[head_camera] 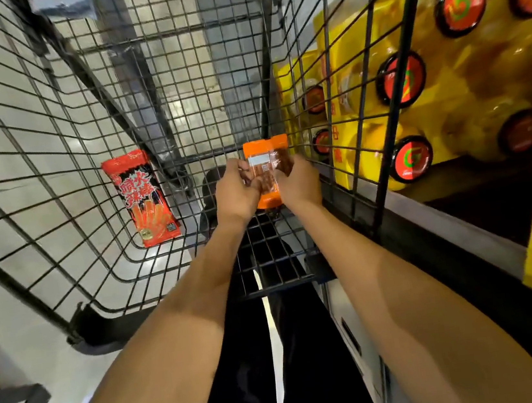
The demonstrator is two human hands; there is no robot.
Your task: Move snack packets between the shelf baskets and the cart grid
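Observation:
An orange snack packet (266,164) with a clear window is held upright over the lower wire basket (106,283). My left hand (236,191) grips its left edge and my right hand (296,182) grips its right edge, fingers curled round it. A red snack packet (141,201) with white and black lettering lies flat on the wire floor of the same black basket, to the left of my hands. The lower end of the orange packet is partly hidden between my hands.
A black wire grid panel (375,92) rises on the right. Behind it stand yellow cartons and large oil bottles with red caps (460,3). Grey packets (63,4) hang at the top. Pale floor tiles show through the basket on the left.

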